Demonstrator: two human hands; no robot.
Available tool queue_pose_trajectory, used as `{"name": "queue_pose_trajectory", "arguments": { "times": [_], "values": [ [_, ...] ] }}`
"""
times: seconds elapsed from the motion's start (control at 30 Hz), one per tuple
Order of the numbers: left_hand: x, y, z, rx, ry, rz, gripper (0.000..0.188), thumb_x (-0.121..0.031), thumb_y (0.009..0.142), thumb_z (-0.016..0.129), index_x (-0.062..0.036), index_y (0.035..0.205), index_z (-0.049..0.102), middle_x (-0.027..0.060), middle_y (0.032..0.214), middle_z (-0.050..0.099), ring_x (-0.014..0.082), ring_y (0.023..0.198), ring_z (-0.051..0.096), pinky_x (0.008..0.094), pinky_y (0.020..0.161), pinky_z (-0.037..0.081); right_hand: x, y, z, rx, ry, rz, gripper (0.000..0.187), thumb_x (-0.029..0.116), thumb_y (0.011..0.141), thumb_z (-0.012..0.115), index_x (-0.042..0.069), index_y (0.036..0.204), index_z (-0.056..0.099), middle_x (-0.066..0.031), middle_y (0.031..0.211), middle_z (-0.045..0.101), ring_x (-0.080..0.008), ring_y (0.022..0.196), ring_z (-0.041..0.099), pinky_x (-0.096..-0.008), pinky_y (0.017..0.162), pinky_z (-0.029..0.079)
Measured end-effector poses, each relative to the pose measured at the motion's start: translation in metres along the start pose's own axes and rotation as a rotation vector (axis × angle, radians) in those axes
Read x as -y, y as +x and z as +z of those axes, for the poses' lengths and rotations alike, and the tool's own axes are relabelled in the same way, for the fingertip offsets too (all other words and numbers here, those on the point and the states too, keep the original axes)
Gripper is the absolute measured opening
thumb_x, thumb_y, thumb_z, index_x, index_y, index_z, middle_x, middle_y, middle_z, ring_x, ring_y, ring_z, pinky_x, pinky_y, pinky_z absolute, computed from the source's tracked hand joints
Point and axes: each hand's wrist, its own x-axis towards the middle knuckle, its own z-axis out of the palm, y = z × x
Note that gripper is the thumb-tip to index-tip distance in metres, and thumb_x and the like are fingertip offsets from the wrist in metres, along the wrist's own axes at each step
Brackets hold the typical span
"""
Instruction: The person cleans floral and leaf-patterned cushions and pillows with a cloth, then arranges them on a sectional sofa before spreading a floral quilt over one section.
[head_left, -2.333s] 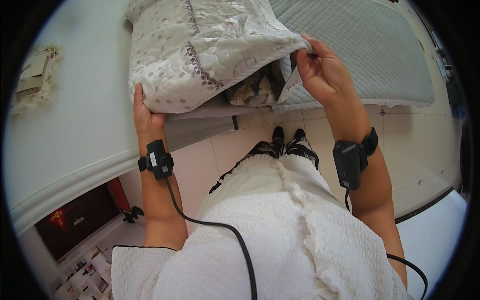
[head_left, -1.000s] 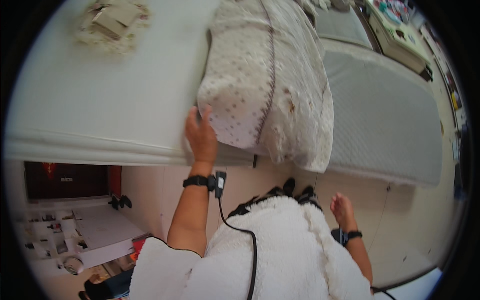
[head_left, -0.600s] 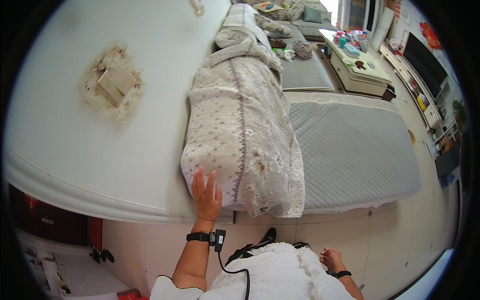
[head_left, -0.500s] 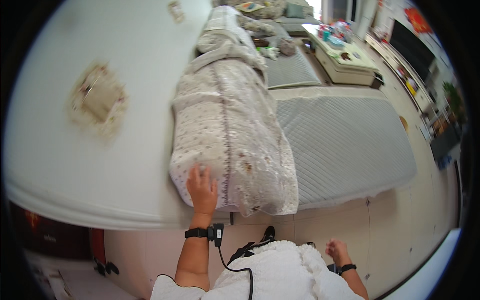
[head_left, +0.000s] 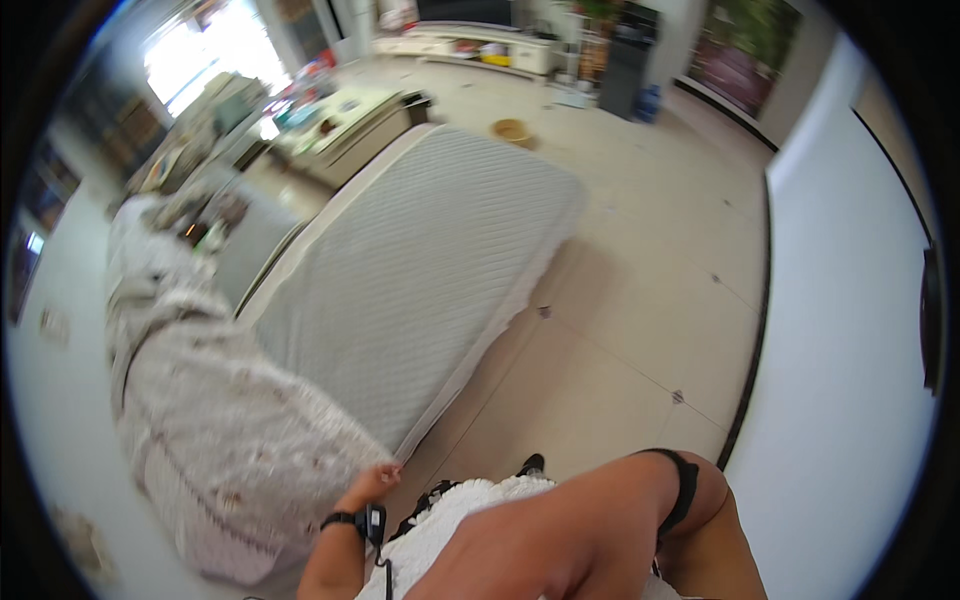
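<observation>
A cream sofa cover (head_left: 235,400) with small flower patterns lies over the long raised part of a sofa, on the left. My left hand (head_left: 372,484) is at the cover's near right corner, its fingers curled in against the edge of the cloth. My right hand (head_left: 540,540) looms large and blurred at the lower edge, bent in toward me behind a black wrist band; its fingers are hidden. Right of the cover stretches the grey quilted sofa seat (head_left: 400,270).
A low cream table (head_left: 350,135) with clutter stands beyond the seat. On the tiled floor (head_left: 640,260) sits a yellow basin (head_left: 512,131). A white wall (head_left: 850,280) rises on the right, and a TV cabinet (head_left: 460,48) is at the back.
The view has swung right. My left hand has gone from lying flat on the cover to its near right corner. My right hand has come up close in front of me.
</observation>
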Motion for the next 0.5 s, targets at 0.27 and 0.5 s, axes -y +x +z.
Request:
{"name": "queue_pose_trajectory", "arguments": {
  "times": [0.27,0.5],
  "values": [
    [-0.029,0.074,0.066,0.219,-0.474,-0.389,0.029,-0.016,0.087,0.057,-0.0073,0.114,0.055,0.0039,0.096,0.064,0.0123,0.081,0.06,0.0274,0.068,0.049,0.091,-0.12,-0.051,-0.068,0.19,-0.238,0.006,0.0,0.086,0.053,-0.005,0.088,0.055,-0.0097,0.084,0.055,-0.0161,0.071,0.054,-0.0264,0.062,0.044],
    [-0.079,0.213,0.022,0.176,-0.501,-0.446,0.027,-0.016,0.083,0.057,-0.001,0.105,0.057,0.0076,0.077,0.064,0.0175,0.071,0.064,0.0311,0.064,0.052,0.194,-0.152,-0.154,-0.17,0.118,-0.369,0.006,-0.002,0.084,0.053,-0.006,0.086,0.057,-0.0136,0.083,0.057,-0.028,0.072,0.056,-0.0333,0.063,0.044]
  ]
}}
